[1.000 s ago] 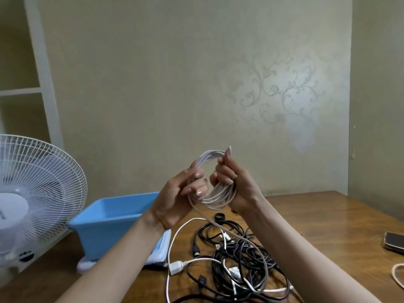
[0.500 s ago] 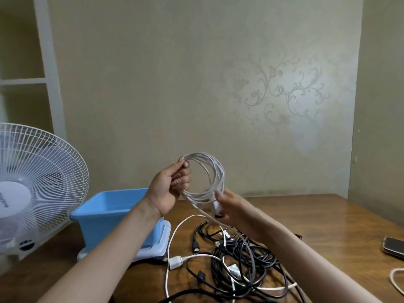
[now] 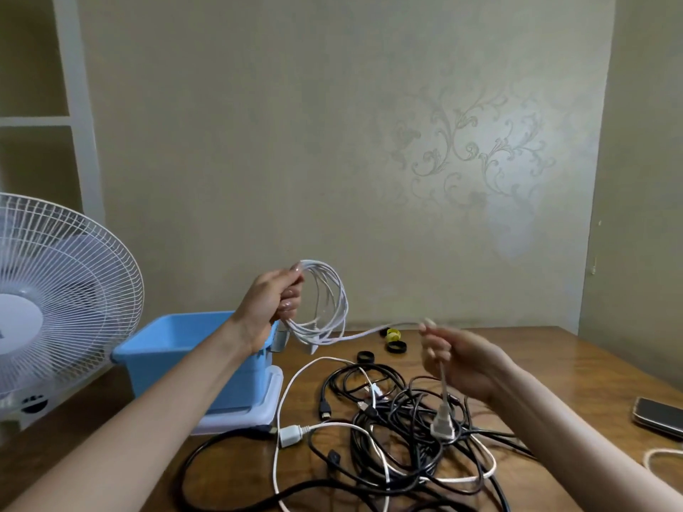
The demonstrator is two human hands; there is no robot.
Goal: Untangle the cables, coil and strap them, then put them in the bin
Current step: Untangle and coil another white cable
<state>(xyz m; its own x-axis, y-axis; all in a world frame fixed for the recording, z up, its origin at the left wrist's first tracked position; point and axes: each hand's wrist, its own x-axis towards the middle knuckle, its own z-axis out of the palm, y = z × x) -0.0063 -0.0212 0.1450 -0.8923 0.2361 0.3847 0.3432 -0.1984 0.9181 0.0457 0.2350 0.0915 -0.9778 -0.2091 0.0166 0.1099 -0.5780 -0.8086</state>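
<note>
Coil (image 3: 327, 303) of white cable up in your left hand (image 3: 268, 308), fingers (image 3: 292, 301) wrapped tight round its left edge, the loops hanging upright above the worktop (image 3: 576, 367), just to the right of the blue bin (image 3: 177, 349). A strand runs off the bottom of the coil to the right, straight across to your right hand (image 3: 458, 358). That hand's a little blurred, but you've got the cable pinched between thumb and fingertips (image 3: 428, 327), and from there its tail drops down to a white plug (image 3: 441, 424) dangling over the heap. Below and between your arms sits the tangle (image 3: 403, 423): mostly black cables knotted together, a couple of white ones threaded through. One white lead with a chunky connector (image 3: 290, 436) lies on the near left of the pile; a black plug end (image 3: 325, 413) points toward you just beyond it. The bin stands on the left of the worktop, resting on a white lid (image 3: 258, 404). At the far edge, beyond the tangle, lie small straps: a yellow roll (image 3: 393, 334) and two black rings (image 3: 397, 347) close beside it. White fan (image 3: 55, 308) on the far left, dark phone (image 3: 658, 415) on the right edge.
</note>
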